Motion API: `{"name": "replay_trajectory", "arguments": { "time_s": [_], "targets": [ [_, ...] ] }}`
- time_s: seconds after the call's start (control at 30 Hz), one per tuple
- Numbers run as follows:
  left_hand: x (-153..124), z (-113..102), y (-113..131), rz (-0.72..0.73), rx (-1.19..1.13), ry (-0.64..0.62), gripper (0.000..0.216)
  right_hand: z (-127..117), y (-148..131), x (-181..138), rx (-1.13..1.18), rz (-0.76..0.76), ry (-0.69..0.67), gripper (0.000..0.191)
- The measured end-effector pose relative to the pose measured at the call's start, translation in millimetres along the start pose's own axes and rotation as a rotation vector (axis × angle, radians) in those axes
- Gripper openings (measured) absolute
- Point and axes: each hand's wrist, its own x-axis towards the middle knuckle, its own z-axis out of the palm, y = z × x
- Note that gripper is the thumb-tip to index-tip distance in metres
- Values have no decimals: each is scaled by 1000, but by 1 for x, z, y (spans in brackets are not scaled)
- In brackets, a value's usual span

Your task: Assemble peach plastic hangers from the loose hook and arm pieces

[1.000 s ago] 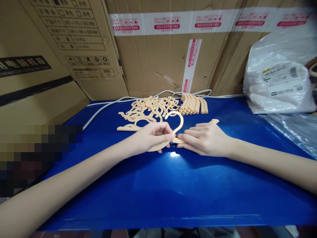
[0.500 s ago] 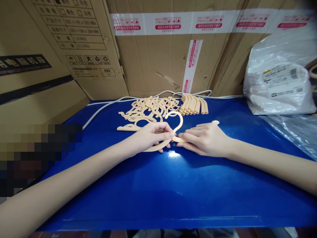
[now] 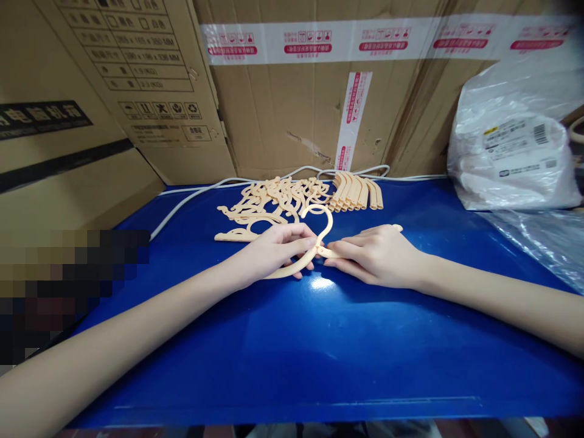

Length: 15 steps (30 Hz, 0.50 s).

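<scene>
A cream plastic hanger piece (image 3: pixel 329 222) with a curved hook is pinched by my left hand (image 3: pixel 280 246). Its hook stands up beyond the fingers, and a curved arm (image 3: pixel 296 266) runs leftward under the palm. My right hand (image 3: pixel 381 254) is closed around a hanger arm (image 3: pixel 331 252) in the same cream plastic. That arm's holed tip meets the hook piece at my left fingertips; its rounded far end peeks out behind the right knuckles. Whether the two parts are locked together I cannot tell.
Behind my hands lies a heap of loose cream hanger pieces (image 3: pixel 278 198), beside a neat stack of curved arms (image 3: pixel 351 191). A white cable (image 3: pixel 191 190) runs along the back of the blue table (image 3: pixel 292 353). Cardboard boxes (image 3: pixel 283 109) and a plastic bag (image 3: pixel 515 152) border it.
The hook piece has shifted slightly left, and the holed tip of the arm shows more plainly at the joint. Both hands keep their grip.
</scene>
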Motion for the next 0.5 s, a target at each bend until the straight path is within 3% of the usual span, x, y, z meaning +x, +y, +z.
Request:
{"name": "replay_trajectory", "arguments": {
  "time_s": [0.27, 0.5],
  "targets": [
    [-6, 9, -1, 84, 132, 51, 17, 0, 2, 1, 30, 33, -59, 41],
    [-9, 13, -1, 113, 283, 32, 28, -1, 4, 1, 60, 6, 114, 34]
  ]
}}
